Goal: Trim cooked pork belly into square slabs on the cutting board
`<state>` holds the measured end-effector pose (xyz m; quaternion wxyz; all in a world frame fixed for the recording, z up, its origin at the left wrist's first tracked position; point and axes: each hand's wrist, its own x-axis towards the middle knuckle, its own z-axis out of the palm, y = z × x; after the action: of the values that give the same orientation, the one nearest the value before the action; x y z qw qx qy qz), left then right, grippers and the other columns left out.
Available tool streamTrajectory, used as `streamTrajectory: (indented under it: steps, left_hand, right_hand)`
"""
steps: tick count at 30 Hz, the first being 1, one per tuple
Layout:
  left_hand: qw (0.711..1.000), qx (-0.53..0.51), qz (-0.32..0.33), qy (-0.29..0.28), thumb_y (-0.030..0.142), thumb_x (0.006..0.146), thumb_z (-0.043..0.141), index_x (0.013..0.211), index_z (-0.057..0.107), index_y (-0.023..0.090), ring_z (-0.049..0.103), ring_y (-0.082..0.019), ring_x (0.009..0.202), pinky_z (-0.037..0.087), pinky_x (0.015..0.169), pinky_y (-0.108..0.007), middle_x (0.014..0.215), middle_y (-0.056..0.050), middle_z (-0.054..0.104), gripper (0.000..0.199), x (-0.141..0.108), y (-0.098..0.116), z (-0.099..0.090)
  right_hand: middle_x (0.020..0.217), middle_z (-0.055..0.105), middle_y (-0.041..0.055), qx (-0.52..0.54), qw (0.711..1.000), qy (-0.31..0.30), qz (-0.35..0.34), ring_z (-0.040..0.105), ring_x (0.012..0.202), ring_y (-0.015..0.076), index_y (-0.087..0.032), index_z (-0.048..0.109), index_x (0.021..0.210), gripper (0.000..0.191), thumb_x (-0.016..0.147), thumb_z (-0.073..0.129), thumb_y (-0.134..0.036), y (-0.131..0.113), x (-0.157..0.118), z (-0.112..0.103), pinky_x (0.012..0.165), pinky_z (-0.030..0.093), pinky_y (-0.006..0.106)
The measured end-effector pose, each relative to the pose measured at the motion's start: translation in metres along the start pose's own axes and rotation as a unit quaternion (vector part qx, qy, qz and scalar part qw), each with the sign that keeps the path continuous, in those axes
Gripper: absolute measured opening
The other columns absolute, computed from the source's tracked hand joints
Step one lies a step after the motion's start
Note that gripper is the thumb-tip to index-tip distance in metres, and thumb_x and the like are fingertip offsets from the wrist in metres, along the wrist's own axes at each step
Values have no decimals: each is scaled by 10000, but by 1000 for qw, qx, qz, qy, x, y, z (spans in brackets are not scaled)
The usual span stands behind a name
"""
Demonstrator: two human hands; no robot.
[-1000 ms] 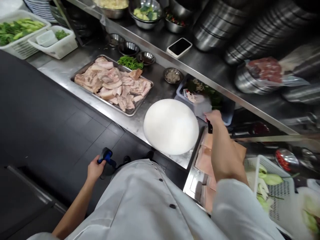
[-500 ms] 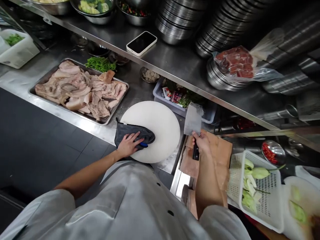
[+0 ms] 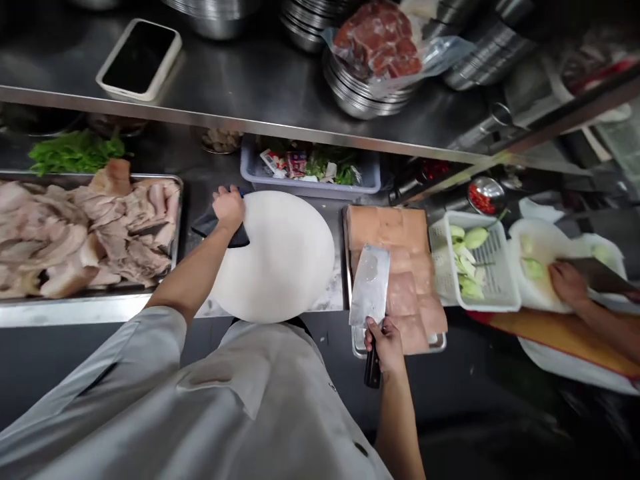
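A dark grey cloth [image 3: 239,237] lies bunched over the left edge of the round white cutting board [image 3: 280,260]. My left hand [image 3: 229,205] is closed on the cloth at the board's far left edge, and part of the cloth is hidden under the wrist. In my right hand [image 3: 386,343] is a cleaver [image 3: 371,283], gripped by its black handle with the broad blade pointing away from me. The blade is above a tray of pale, skin-on meat blocks [image 3: 400,293], right of the board.
Left of the board stands a metal tray [image 3: 175,257] of sliced meat. A purple-grey bin [image 3: 310,187] sits behind the board, below a steel shelf edge [image 3: 210,127] holding a phone [image 3: 140,59]. Rightward are a white basket [image 3: 500,273] and a co-worker's hand [image 3: 567,283] with a knife.
My left hand and the cloth have moved from the board's near left to its far left edge. The cleaver has come nearer to me, over the meat blocks. The view has turned right.
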<state>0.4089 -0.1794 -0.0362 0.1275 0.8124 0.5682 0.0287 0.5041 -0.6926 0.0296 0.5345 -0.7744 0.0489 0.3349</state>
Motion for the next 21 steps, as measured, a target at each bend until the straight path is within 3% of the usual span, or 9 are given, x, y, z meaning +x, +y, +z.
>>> streamTrajectory:
  steps: [3, 5, 6, 8, 10, 13, 16, 18, 21]
  left_hand:
    - [991, -32, 124, -24, 93, 984, 375, 1337, 631, 91, 633, -389, 1168, 553, 909, -510, 1309, -255, 592, 436, -14, 72, 23]
    - [964, -88, 242, -61, 30, 907, 458, 1342, 654, 115, 640, -339, 1171, 547, 962, -466, 1320, -209, 606, 485, -32, 118, 41]
    - [936, -126, 315, -91, 4, 859, 496, 1337, 673, 131, 643, -304, 1166, 541, 989, -428, 1303, -178, 624, 525, -43, 137, 50]
    - [849, -197, 458, -171, -16, 786, 536, 1315, 714, 151, 657, -240, 1128, 531, 1011, -347, 1236, -127, 669, 583, -72, 165, 67]
    - [752, -229, 562, -257, 6, 762, 547, 1278, 751, 158, 673, -213, 1087, 531, 988, -302, 1185, -104, 705, 575, -108, 173, 78]
    - [623, -220, 651, -373, 22, 740, 551, 1202, 793, 201, 693, -210, 1071, 526, 958, -283, 1190, -80, 747, 552, -165, 147, 81]
    - [508, -187, 687, -485, 10, 698, 549, 1124, 818, 246, 708, -205, 1053, 520, 955, -260, 1150, -35, 783, 557, -198, 88, 68]
    - [486, -164, 669, -538, 5, 665, 545, 1073, 831, 265, 715, -204, 1026, 518, 958, -255, 1114, -17, 793, 562, -200, 42, 52]
    - [531, -131, 605, -579, 1, 626, 532, 1017, 842, 296, 718, -211, 1012, 514, 966, -260, 1079, 4, 800, 579, -180, -29, 23]
  right_hand:
    - [483, 504, -87, 23, 999, 35, -5, 412, 359, 77, -241, 499, 762, 572, 688, 875, -666, 7, -27, 1, 366, 326, 198]
    - [492, 509, -82, 27, 998, 58, -9, 418, 367, 78, -238, 516, 760, 546, 707, 867, -653, 9, -42, 2, 368, 327, 202]
    - [493, 508, -81, 27, 997, 69, -10, 418, 366, 79, -238, 523, 762, 538, 710, 865, -650, 10, -49, 2, 364, 321, 204]
    - [489, 504, -81, 31, 995, 92, -15, 414, 362, 82, -240, 529, 767, 532, 704, 865, -648, 13, -63, 3, 357, 310, 206]
    - [484, 497, -80, 38, 993, 114, -22, 414, 360, 86, -243, 527, 762, 533, 696, 864, -651, 15, -77, 4, 351, 307, 208]
    - [487, 496, -77, 51, 989, 137, -30, 419, 366, 85, -242, 526, 749, 532, 694, 867, -648, 20, -95, 6, 353, 316, 206]
    - [490, 495, -78, 66, 988, 135, -36, 416, 368, 78, -239, 530, 742, 526, 698, 877, -632, 25, -105, 10, 358, 314, 201]
    - [489, 495, -78, 68, 989, 126, -34, 413, 367, 77, -238, 535, 743, 522, 699, 881, -626, 29, -104, 14, 356, 307, 202]
    - [486, 497, -77, 64, 992, 109, -29, 411, 368, 78, -239, 531, 738, 520, 701, 885, -617, 37, -97, 24, 357, 307, 204]
